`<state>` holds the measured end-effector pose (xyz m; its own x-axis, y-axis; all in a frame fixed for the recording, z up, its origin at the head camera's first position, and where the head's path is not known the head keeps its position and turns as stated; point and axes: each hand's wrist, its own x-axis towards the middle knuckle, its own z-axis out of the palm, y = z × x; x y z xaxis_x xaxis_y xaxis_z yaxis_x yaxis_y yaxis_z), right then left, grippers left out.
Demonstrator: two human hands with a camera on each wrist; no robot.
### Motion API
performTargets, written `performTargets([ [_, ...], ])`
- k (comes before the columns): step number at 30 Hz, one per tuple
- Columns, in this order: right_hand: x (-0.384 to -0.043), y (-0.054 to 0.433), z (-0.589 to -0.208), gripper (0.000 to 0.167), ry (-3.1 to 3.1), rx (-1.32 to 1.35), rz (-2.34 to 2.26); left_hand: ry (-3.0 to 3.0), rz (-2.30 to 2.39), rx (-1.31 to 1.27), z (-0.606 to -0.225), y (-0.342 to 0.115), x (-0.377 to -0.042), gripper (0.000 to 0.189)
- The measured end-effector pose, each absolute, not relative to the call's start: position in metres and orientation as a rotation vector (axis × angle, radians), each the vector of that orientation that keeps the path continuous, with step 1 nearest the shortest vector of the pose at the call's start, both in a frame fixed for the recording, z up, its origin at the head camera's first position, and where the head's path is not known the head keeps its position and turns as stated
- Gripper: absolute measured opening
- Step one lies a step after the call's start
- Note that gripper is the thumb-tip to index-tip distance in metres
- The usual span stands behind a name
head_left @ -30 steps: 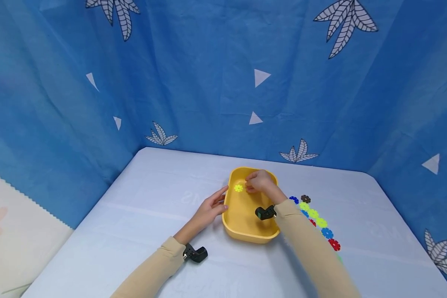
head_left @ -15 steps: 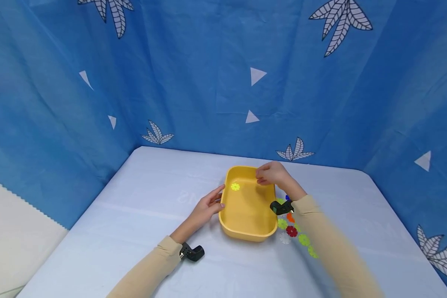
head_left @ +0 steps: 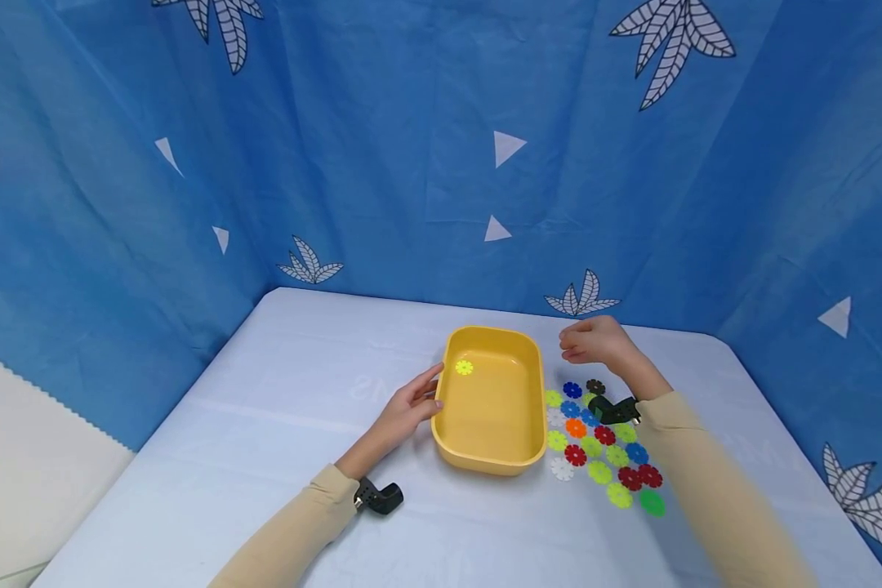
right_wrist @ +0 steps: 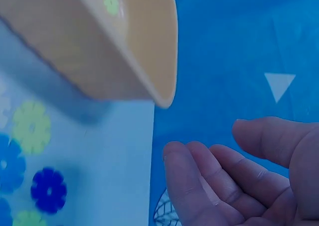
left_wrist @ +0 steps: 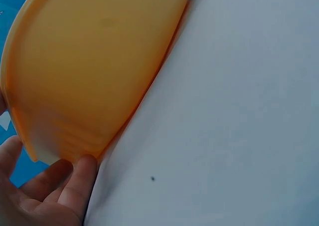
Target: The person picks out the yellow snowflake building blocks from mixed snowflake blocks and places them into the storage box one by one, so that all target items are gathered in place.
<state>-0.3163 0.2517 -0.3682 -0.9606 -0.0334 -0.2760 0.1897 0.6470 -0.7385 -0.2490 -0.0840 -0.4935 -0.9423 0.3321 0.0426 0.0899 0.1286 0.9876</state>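
A yellow plastic bin (head_left: pixel 489 412) stands on the table, with one yellow-green snowflake disc (head_left: pixel 464 367) inside near its far left corner. My left hand (head_left: pixel 406 411) rests against the bin's left side, fingertips at its rim and outer wall; in the left wrist view the fingers (left_wrist: pixel 79 183) touch the wall from outside. To the right of the bin's far corner, my right hand (head_left: pixel 594 340) is in the air, its fingers loosely bent. Nothing lies between thumb and fingers (right_wrist: pixel 184 181) in the right wrist view. Several snowflake discs (head_left: pixel 576 428) lie right of the bin, below the right hand.
The discs are red, blue, orange, white, green and dark brown, spread flat on the white tablecloth (head_left: pixel 301 392). A solid green oval piece (head_left: pixel 652 502) lies at their near end. Blue printed curtain (head_left: pixel 412 163) hangs behind and beside the table.
My right hand has moved from inside the bin, over its right rim, to the right of it. The scattered discs show more fully now. My left hand stays at the bin.
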Motion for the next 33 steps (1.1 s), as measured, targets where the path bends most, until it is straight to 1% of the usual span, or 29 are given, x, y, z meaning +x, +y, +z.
performTargets([
  [5,-0.311,0.27,-0.376,0.047,2.59,0.193,-1.17,2.22,1.909,0.415,-0.493,-0.084,-0.249,0.067],
  [17,-0.297,0.307,-0.408,0.046,2.542,0.268,-1.141,2.217,1.905,0.407,-0.492,-0.083,-0.247,0.067],
  [25,-0.292,0.316,-0.424,0.048,2.597,0.292,-1.06,2.213,1.902,0.421,-0.493,-0.082,-0.248,0.067],
  [33,-0.29,0.322,-0.433,0.048,2.648,0.241,-1.024,2.229,1.89,0.421,-0.494,-0.083,-0.249,0.067],
])
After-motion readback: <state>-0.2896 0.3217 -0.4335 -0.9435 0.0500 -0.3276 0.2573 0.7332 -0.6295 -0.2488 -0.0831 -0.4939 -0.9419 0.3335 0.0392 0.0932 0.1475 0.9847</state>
